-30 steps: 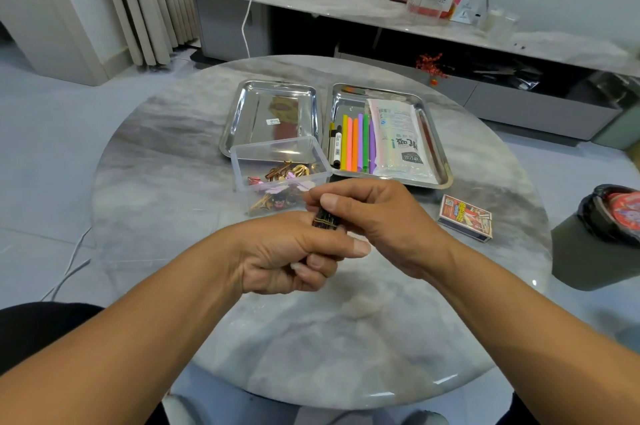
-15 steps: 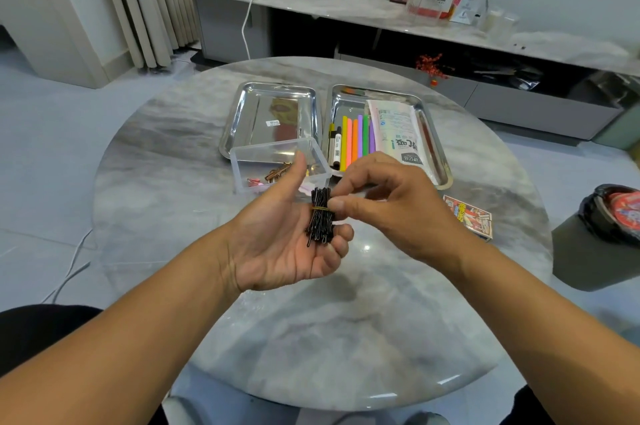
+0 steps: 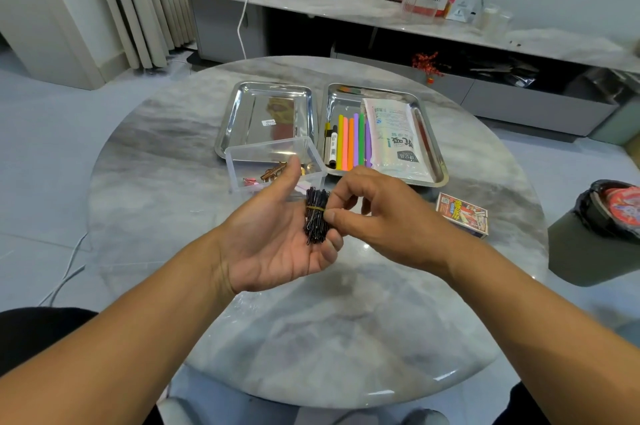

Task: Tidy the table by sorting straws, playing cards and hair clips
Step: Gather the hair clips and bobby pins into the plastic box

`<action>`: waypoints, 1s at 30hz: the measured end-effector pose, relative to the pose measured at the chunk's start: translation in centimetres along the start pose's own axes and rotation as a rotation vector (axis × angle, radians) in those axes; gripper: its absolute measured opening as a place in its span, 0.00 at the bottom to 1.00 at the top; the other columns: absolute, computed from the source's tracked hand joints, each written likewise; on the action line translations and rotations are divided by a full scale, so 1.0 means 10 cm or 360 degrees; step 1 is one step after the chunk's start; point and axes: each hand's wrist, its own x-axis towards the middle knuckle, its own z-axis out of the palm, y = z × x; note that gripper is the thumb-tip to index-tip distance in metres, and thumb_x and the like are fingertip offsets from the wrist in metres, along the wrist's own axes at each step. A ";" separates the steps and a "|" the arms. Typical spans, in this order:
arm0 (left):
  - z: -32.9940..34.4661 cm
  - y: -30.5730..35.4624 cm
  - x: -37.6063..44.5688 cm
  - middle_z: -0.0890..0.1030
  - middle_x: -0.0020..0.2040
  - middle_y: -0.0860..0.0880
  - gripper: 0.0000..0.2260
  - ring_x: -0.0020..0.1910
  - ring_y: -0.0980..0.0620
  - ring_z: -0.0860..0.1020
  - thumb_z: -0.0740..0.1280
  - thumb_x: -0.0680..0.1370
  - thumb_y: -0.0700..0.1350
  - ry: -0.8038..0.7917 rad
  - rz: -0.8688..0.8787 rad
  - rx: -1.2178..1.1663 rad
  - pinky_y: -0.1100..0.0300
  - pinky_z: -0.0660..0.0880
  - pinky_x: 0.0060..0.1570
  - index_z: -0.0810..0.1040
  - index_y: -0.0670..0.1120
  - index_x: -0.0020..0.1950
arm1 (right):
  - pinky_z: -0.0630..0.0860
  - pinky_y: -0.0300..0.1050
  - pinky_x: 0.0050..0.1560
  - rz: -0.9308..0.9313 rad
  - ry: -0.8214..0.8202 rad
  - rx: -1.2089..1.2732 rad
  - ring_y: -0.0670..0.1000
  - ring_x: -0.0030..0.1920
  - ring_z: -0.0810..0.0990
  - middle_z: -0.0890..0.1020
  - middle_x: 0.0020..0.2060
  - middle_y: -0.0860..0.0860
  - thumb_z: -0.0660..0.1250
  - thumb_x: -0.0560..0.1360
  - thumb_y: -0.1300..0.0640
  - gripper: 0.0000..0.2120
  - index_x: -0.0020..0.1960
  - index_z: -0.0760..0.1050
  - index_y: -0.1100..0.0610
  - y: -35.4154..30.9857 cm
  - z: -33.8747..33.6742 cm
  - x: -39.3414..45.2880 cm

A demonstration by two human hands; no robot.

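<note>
A round grey marble table (image 3: 173, 154) fills the view, with a low marble shelf along the wall behind it. At the centre, a bundle of black hairpins (image 3: 316, 215) bound by a yellow band lies upright across the fingers of the left hand (image 3: 277, 244), which is palm up with fingers loosely curled under the bundle and thumb raised. The right hand (image 3: 377, 217) pinches the bundle at the band between thumb and forefinger.

The left thumb hides part of a clear plastic box (image 3: 256, 156) at 12 o'clock from the bundle; inside it are hair clips (image 3: 272, 172), brown and pink, hard to make out. Beyond the box, at 11 o'clock, sits a steel tray (image 3: 242, 102) bearing only a small sticker. At 1 o'clock a second steel tray (image 3: 434, 147) holds coloured straws (image 3: 350, 142), a black marker and a packet of wrapped straws (image 3: 394, 137). A box of playing cards (image 3: 462, 213) lies on the table at 3 o'clock. A dark bin (image 3: 588, 244) is cut off at the right edge.
</note>
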 end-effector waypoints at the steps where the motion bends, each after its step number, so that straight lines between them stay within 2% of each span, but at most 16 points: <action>1: 0.00 0.00 0.01 0.77 0.44 0.46 0.34 0.39 0.52 0.73 0.54 0.76 0.70 0.0037 0.0027 -0.0003 0.63 0.75 0.39 0.75 0.44 0.66 | 0.71 0.32 0.43 -0.0011 0.0006 0.0028 0.41 0.47 0.76 0.79 0.44 0.45 0.70 0.76 0.55 0.02 0.44 0.78 0.51 0.01 0.00 0.00; 4: -0.01 -0.02 0.04 0.77 0.43 0.44 0.29 0.37 0.52 0.74 0.59 0.78 0.64 0.0208 0.0076 -0.0012 0.63 0.76 0.35 0.69 0.46 0.72 | 0.75 0.39 0.42 -0.0004 0.0092 0.0207 0.47 0.46 0.81 0.83 0.41 0.46 0.69 0.76 0.56 0.02 0.45 0.78 0.52 0.03 0.01 -0.02; 7: -0.06 -0.02 0.06 0.78 0.43 0.42 0.23 0.33 0.52 0.74 0.61 0.78 0.62 0.0333 0.0102 -0.0055 0.63 0.75 0.30 0.70 0.47 0.64 | 0.80 0.43 0.46 -0.0001 0.0224 0.0471 0.47 0.44 0.83 0.85 0.41 0.47 0.69 0.77 0.59 0.01 0.46 0.78 0.56 0.02 0.01 -0.01; 9: -0.05 -0.01 0.04 0.78 0.46 0.41 0.28 0.34 0.52 0.74 0.57 0.78 0.66 0.0287 0.0069 -0.0024 0.63 0.75 0.32 0.71 0.46 0.67 | 0.81 0.47 0.46 -0.0016 0.0279 0.0462 0.48 0.43 0.82 0.84 0.41 0.47 0.72 0.75 0.59 0.01 0.45 0.80 0.56 0.05 0.00 0.01; 11: -0.05 -0.01 0.02 0.78 0.46 0.43 0.34 0.36 0.52 0.74 0.51 0.76 0.70 0.0152 0.0031 0.0050 0.61 0.75 0.36 0.75 0.47 0.67 | 0.82 0.49 0.45 -0.0024 0.0204 0.0356 0.50 0.42 0.81 0.81 0.41 0.49 0.75 0.72 0.58 0.03 0.44 0.82 0.55 0.07 0.01 0.03; 15: -0.05 -0.02 0.01 0.75 0.46 0.45 0.36 0.37 0.51 0.74 0.49 0.75 0.73 0.0069 0.0014 0.0161 0.59 0.74 0.40 0.79 0.46 0.62 | 0.82 0.43 0.42 -0.0050 0.0053 0.0231 0.49 0.42 0.80 0.78 0.43 0.51 0.74 0.73 0.58 0.02 0.44 0.82 0.57 0.08 0.06 0.04; 19: -0.03 -0.01 0.00 0.77 0.45 0.45 0.35 0.37 0.51 0.74 0.50 0.75 0.72 0.0056 0.0007 0.0189 0.59 0.74 0.39 0.82 0.46 0.56 | 0.74 0.35 0.41 -0.0175 0.0007 -0.0112 0.44 0.42 0.77 0.77 0.42 0.47 0.69 0.77 0.55 0.04 0.45 0.77 0.53 0.08 0.05 0.03; 23: 0.00 -0.02 0.00 0.78 0.44 0.46 0.30 0.37 0.53 0.74 0.53 0.77 0.69 0.0061 0.0020 0.0100 0.61 0.75 0.39 0.79 0.47 0.58 | 0.77 0.45 0.42 -0.0200 0.0074 -0.0090 0.47 0.42 0.79 0.77 0.42 0.48 0.67 0.79 0.56 0.04 0.46 0.75 0.55 0.10 0.07 0.03; 26: -0.01 -0.03 0.02 0.78 0.45 0.45 0.25 0.39 0.51 0.77 0.56 0.79 0.64 0.0190 0.0046 0.0084 0.60 0.76 0.41 0.77 0.46 0.60 | 0.74 0.36 0.41 -0.0283 0.0099 -0.0185 0.44 0.42 0.76 0.76 0.43 0.47 0.66 0.79 0.56 0.04 0.47 0.75 0.55 0.13 0.08 0.04; 28: 0.01 -0.04 0.03 0.78 0.45 0.44 0.22 0.39 0.50 0.79 0.57 0.80 0.61 0.0280 0.0054 0.0096 0.60 0.78 0.41 0.77 0.44 0.57 | 0.69 0.32 0.41 -0.0419 0.0123 -0.0314 0.42 0.41 0.72 0.74 0.42 0.46 0.66 0.79 0.57 0.03 0.47 0.75 0.56 0.14 0.10 0.05; 30: 0.02 -0.05 0.03 0.77 0.44 0.43 0.20 0.39 0.49 0.80 0.58 0.80 0.60 0.0342 0.0058 0.0105 0.59 0.79 0.40 0.77 0.44 0.55 | 0.69 0.36 0.42 -0.0508 0.0131 -0.0447 0.43 0.41 0.68 0.74 0.43 0.47 0.66 0.79 0.59 0.03 0.47 0.75 0.58 0.16 0.12 0.06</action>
